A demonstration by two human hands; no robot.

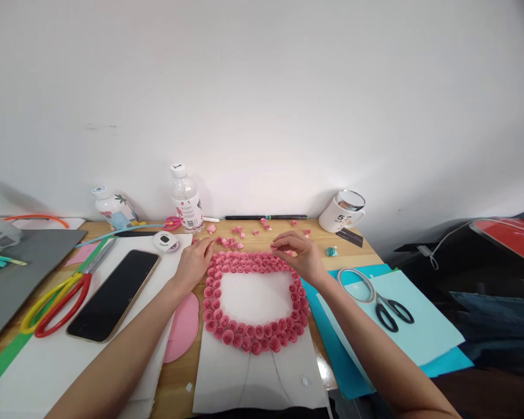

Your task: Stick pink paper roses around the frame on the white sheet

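Small pink paper roses (256,347) form a band around a bare middle on a white sheet (227,378), with pencil lines below. My right hand (300,254) pinches a pink paper rose (273,247) at the band's top edge. At the upper left corner of the band, my left hand (194,263) is closed, its fingers together and pointing down; what they grip, if anything, is hidden. Behind both hands, several loose paper roses (234,237) lie scattered on the wooden table.
On the left are a phone (116,295), red-and-yellow scissors (65,294) and a correction-tape dispenser (166,241). A plastic bottle (187,201) and a white mug (340,210) stand by the wall. To the right, black-handled scissors (393,311) and a tape roll (357,285) rest on blue paper (423,326).
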